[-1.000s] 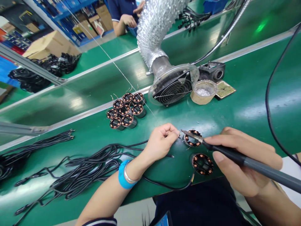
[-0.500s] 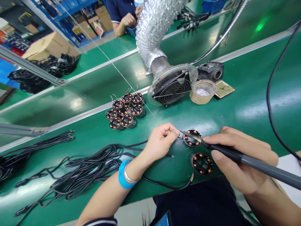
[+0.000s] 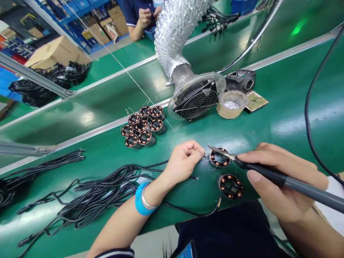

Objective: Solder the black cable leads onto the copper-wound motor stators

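Note:
My left hand [image 3: 185, 157] is closed in a pinch beside the upper motor stator [image 3: 219, 164], a ring with copper windings. A thin strand of solder wire [image 3: 126, 70] slants down from the upper left to this hand; its end is hidden by the fingers. A black cable [image 3: 156, 165] passes behind the same hand, with a dark lead showing near the fingertips. In my right hand [image 3: 282, 182] is a soldering iron [image 3: 268, 173], its tip just above the upper stator's left rim. Nearer me lies a second stator [image 3: 231, 186], with a cable joined at its lower left.
Several stators [image 3: 142, 125] stand grouped at the back left. A fume extractor fan [image 3: 199, 100], a solder pot [image 3: 232, 104] and a sponge tray [image 3: 255, 101] are behind my hands. Coiled black cables [image 3: 99, 197] lie left. Across the bench is another person's hand [image 3: 145, 17].
My right hand has drawn the soldering iron slightly right, so its tip is farther from my left fingertips. My left hand stays in place. The other person's hand across the bench has lifted.

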